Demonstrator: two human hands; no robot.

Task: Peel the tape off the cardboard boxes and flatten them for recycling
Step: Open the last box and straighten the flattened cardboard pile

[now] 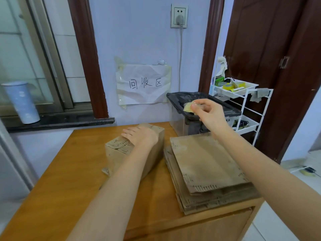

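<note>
Standing at the far left of the frame on a dark sill, a pale blue cup (21, 101) is well apart from the work. Lower, a wooden desk (73, 180) fills the bottom of the frame. Left of centre on it sits an unflattened box (121, 159), upright, its top scuffed and torn. The left hand (139, 136) rests palm down on the box's top, fingers (127, 134) straight and spread flat over the far left edge of that top, curled round nothing. On the wall above, at centre, a crumpled paper sign (143, 84) is taped up, with a socket (179, 15) above it and a cord hanging down. Right of the box, just beside it, lies a stack of flattened boxes (208, 171), reaching the desk's right edge. Above the stack, at centre right, the right hand (208, 111) pinches a crumpled yellowish wad of tape (188, 107) between thumb and fingertips; the wad sticks out to the left of the fingers, over the bin (177, 99) lined with a black bag. Further right stands a white rack (248, 101) with tape rolls in its top tray.
</note>
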